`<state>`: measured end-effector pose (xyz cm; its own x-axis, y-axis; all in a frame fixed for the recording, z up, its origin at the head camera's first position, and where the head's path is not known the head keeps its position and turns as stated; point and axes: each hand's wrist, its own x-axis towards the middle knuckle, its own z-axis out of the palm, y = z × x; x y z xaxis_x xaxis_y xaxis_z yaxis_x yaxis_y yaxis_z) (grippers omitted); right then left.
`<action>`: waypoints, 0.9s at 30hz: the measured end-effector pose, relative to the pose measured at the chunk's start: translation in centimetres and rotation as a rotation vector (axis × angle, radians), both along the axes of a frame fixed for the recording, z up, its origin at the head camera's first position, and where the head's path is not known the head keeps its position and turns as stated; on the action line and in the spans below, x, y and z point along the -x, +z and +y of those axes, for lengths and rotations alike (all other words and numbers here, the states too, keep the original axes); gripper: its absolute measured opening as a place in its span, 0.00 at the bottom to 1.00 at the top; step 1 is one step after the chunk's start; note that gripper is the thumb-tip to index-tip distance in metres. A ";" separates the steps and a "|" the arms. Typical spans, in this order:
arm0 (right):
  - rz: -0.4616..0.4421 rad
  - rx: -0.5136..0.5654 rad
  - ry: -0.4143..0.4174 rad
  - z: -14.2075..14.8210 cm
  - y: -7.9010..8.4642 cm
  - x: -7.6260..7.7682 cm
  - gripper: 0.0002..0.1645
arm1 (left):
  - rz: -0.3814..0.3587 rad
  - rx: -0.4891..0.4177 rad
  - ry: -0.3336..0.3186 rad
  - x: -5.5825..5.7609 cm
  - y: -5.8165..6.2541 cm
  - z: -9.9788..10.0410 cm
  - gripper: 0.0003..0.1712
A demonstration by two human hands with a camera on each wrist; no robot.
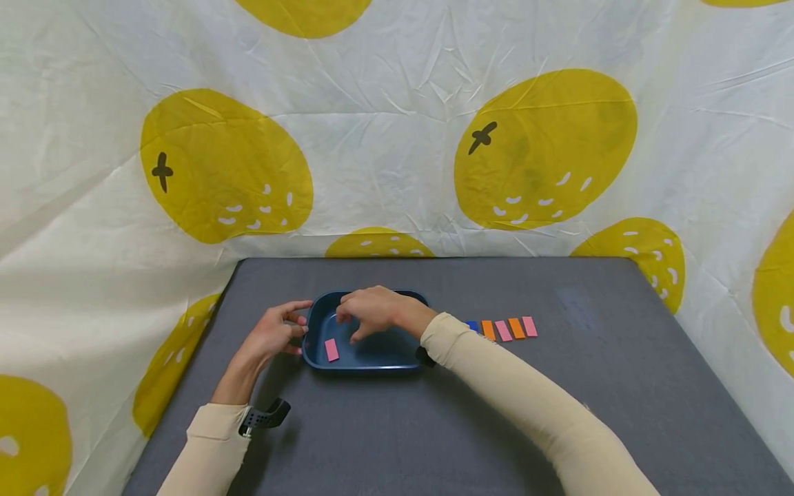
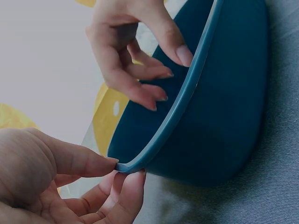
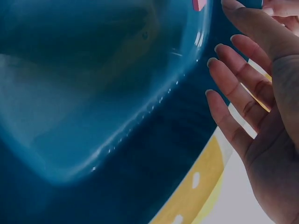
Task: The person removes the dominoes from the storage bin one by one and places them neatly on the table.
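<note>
A dark blue rectangular tub [image 1: 366,370] with rounded corners stands on the grey table. My left hand [image 1: 276,332] is at its left end; in the left wrist view, thumb and fingers pinch the tub's rim [image 2: 175,112] at a corner. Over the tub's inside hovers my right hand [image 1: 375,310], its fingers loosely bent and apart. In the right wrist view nothing shows between the right hand's fingers [image 3: 229,77]. A small pink rectangular piece [image 1: 331,350] lies flat on the tub floor near the left end. The right hand and forearm hide part of the tub.
To the right of the tub, several small flat pieces lie in a row: a partly hidden blue piece [image 1: 473,325], then orange [image 1: 489,330] and pink [image 1: 504,331] pieces alternating. A white cloth [image 1: 384,172] with yellow fruit prints hangs behind the table [image 1: 620,386].
</note>
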<state>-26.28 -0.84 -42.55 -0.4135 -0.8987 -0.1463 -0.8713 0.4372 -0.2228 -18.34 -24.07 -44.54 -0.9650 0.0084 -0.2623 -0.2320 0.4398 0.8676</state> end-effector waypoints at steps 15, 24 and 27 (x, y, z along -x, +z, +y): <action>0.075 -0.081 0.032 -3.1 -0.8 -0.9 0.26 | 0.017 -0.023 -0.014 0.0 -0.1 -0.1 0.32; 0.161 -0.159 0.043 -4.8 -1.5 -1.0 0.20 | 0.029 -0.025 -0.025 0.1 -0.4 -0.3 0.32; 0.148 -0.188 0.038 -5.2 -1.7 -0.9 0.19 | 0.033 -0.027 -0.027 0.1 -0.4 -0.2 0.32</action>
